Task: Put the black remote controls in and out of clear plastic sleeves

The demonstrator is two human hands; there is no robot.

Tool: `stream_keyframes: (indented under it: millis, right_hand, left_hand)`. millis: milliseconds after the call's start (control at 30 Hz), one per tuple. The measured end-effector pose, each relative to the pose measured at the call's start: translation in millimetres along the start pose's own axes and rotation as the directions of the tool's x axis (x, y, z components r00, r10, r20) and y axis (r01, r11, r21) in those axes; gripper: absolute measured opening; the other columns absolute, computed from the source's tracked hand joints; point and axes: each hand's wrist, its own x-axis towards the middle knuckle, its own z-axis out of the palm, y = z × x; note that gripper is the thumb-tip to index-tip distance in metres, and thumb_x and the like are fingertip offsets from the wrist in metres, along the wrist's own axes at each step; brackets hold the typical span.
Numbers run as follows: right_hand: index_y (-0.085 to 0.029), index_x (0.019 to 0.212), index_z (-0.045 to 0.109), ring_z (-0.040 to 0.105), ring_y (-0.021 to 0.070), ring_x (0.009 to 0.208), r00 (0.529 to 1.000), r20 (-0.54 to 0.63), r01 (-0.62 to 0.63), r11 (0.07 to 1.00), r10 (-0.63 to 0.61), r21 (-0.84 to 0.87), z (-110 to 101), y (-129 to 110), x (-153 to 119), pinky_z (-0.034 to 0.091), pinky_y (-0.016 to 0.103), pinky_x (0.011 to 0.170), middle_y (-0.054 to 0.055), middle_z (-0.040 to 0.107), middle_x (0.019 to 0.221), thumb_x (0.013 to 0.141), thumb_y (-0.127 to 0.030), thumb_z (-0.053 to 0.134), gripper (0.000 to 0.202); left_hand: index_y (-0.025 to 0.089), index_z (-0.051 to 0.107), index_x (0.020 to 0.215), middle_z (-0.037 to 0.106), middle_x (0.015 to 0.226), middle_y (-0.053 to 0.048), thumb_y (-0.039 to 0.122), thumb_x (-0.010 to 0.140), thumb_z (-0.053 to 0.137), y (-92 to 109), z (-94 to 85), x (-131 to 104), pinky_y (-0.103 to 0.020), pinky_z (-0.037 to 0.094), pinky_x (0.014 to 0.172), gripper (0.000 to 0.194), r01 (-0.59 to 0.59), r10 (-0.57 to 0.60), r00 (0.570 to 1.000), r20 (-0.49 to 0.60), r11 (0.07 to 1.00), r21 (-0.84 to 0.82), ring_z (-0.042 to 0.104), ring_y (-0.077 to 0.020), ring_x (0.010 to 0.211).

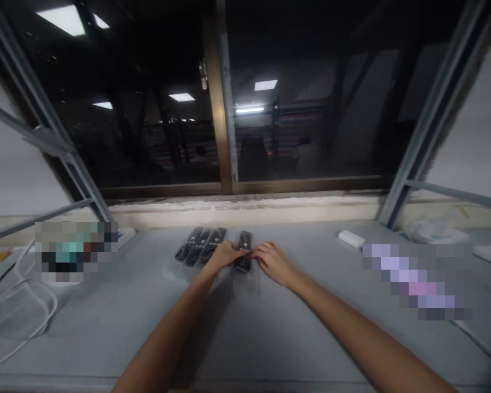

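Note:
A slim black item in a clear plastic bag (244, 240) lies upright-on in front of me on the grey table (278, 338); it has small light markings, and its kind is not clear. My left hand (226, 255) grips its left edge, thumb across the plastic. From the other side, the bent, closed fingers of my right hand (273, 261) pinch its right edge. Beside my left hand, several similar black bagged items (202, 243) lie side by side in a slanted row, partly covered by that hand.
White cables (45, 316) coil at the left near a blurred-out object (76, 248). To the right are a white block (351, 238), another blurred-out object (413, 281) and a crumpled plastic bag (433, 229). Metal frame posts (429, 120) flank a dark window (311, 125).

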Motion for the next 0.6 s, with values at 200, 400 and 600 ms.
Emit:
stream_keyframes:
  millis: [200, 400, 600]
  right_hand:
    - [-0.021, 0.103, 0.062, 0.058, 0.0185, 0.096, 0.983, -0.186, 0.002, 0.999, -0.009, -0.037, -11, -8, 1, 0.035, 0.035, 0.088, 0.006, 0.068, 0.101, 0.089, -0.008, 0.042, 0.027]
    - [-0.02, 0.095, 0.064, 0.059, 0.0173, 0.089, 0.902, -0.419, 0.043, 0.987, -0.105, -0.155, -35, -24, 1, 0.036, 0.032, 0.084, 0.005, 0.068, 0.092, 0.093, -0.022, 0.042, 0.021]
    - [-0.024, 0.093, 0.066, 0.055, 0.0167, 0.089, 0.91, -0.331, 0.126, 0.928, -0.249, -0.351, -35, -28, -1, 0.03, 0.034, 0.085, 0.004, 0.067, 0.098, 0.092, -0.024, 0.049, 0.018]
  left_hand:
    - [0.014, 0.068, 0.067, 0.065, 0.06, -0.002, 0.031, 0.068, 0.07, -8, 4.6, 4, -0.023, 0.045, 0.059, 0.018, 0.157, -0.022, 0.978, 0.206, 0.729, -0.666, 0.06, -0.0144, 0.06]
    - [0.013, 0.067, 0.077, 0.07, 0.076, -0.006, 0.022, 0.077, 0.064, -12, 3.5, 13, -0.025, 0.05, 0.07, 0.01, 0.099, -0.095, 0.993, 0.071, 0.333, -0.938, 0.064, -0.0146, 0.07]
    - [0.012, 0.064, 0.076, 0.068, 0.071, -0.004, 0.018, 0.079, 0.063, -11, 8.0, 11, -0.023, 0.049, 0.064, 0.007, 0.067, -0.105, 0.994, 0.039, 0.274, -0.959, 0.061, -0.0118, 0.062]
